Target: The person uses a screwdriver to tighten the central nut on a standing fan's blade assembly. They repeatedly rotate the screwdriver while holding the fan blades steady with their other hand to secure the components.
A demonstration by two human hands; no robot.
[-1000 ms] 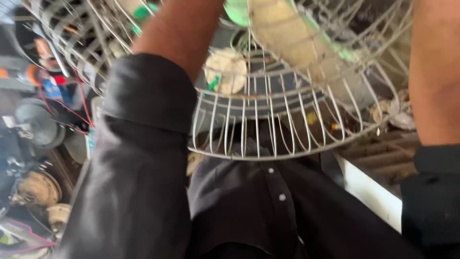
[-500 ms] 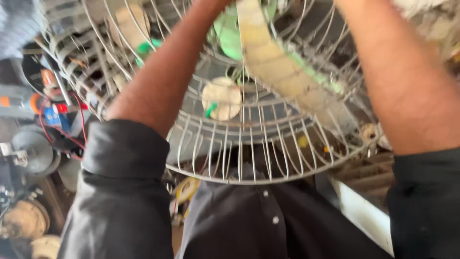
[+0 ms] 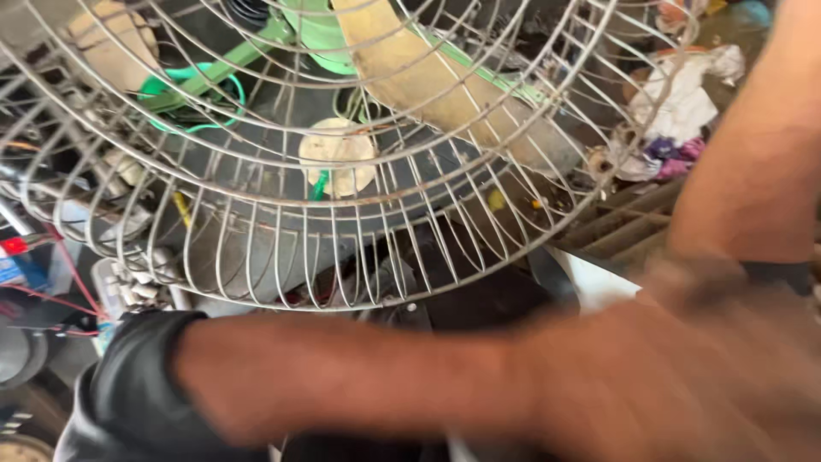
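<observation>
Cluttered workshop, wire fan guard (image 3: 256,214) rim, blurred left hand (image 3: 684,376) below

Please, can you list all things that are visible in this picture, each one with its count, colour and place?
round wire fan guard: one, grey metal, upper left and centre
fan blade: one, dusty beige, behind the guard, top centre
green fan frame: one, pale green, top centre
round hub disc: one, cream, behind the guard, centre
crumpled rags: a heap, white and purple, upper right
red wires: a few, left edge
left forearm: one, black sleeve pushed up, blurred, across the bottom
right forearm: one, right edge; hand out of view
</observation>
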